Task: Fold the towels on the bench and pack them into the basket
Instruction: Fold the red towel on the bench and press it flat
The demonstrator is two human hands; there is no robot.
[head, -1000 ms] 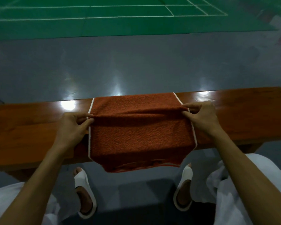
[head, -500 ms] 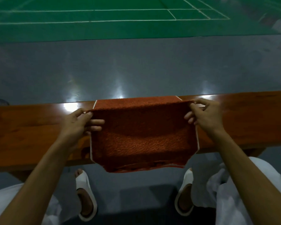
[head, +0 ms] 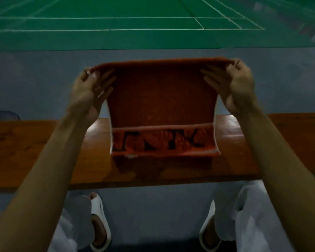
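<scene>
Head: left hand (head: pixel 87 91), right hand (head: pixel 238 88) pinch towel (head: pixel 162 99); hem pattern blurred.

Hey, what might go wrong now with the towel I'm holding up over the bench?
The left hand and right hand pinch the towel only at its top corners; a slip could drop it and undo the fold. Its hanging lower end may land crooked on the bench. No basket is in view.

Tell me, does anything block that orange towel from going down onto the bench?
Nothing visible does. The left hand and right hand pinch the towel by its top corners; it hangs over the bench, only its shadow beneath. The basket is out of view, so that route is unknown.
</scene>
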